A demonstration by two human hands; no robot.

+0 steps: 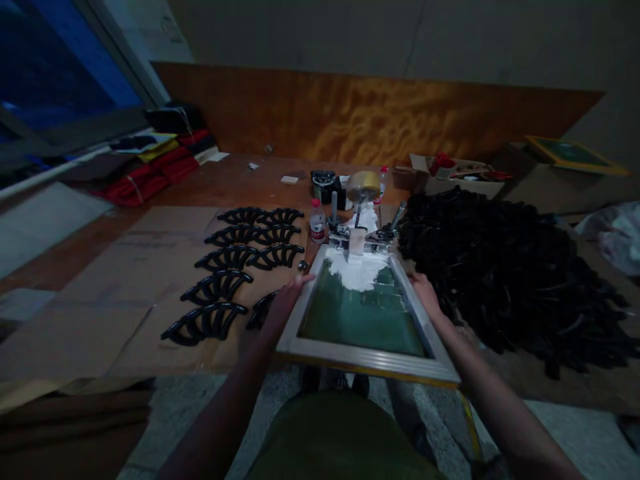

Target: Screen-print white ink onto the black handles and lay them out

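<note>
A screen-printing workshop is indicated by the white-smeared screen frame, the heap of black parts and the surface covered with cardboard sheets.

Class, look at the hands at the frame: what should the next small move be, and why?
I would probably steady the frame evenly between left hand and right hand: they are at its opposite sides, and the white paste lies mainly at the far end of the green mesh, so a sudden tilt might make it run.
</note>
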